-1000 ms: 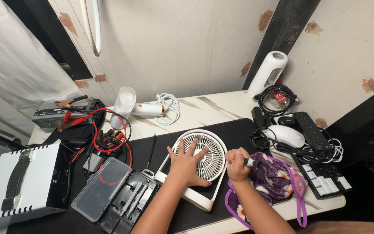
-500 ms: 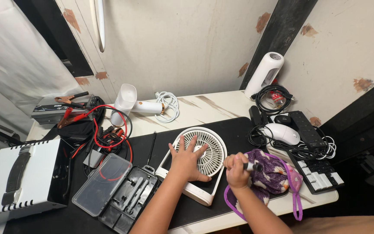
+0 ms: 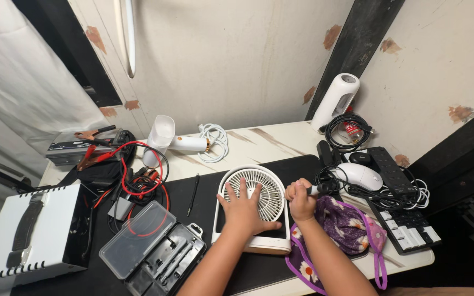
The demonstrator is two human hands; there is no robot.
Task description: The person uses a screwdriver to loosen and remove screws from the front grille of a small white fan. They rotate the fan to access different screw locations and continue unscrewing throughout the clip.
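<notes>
A small white desk fan (image 3: pixel 259 189) lies face up on a black mat (image 3: pixel 204 192). My left hand (image 3: pixel 243 209) rests flat on its round grille, fingers spread, pressing it down. My right hand (image 3: pixel 301 200) is closed around a thin dark-handled tool (image 3: pixel 319 189) at the fan's right edge; the tool's tip is hidden. Below my right wrist lies a purple flowered cloth pouch (image 3: pixel 346 227).
An open tool case (image 3: pixel 154 252) with a clear lid lies left of the fan, near a pen (image 3: pixel 193 194), red wires (image 3: pixel 138 175) and a white box (image 3: pixel 26 235). A white mouse (image 3: pixel 360 176), cables, a black keyboard (image 3: pixel 407 227) and a white cylinder (image 3: pixel 336 101) crowd the right.
Both hands have stayed on the fan. My view has shifted a little, and my right hand has edged closer to the fan's right rim.
</notes>
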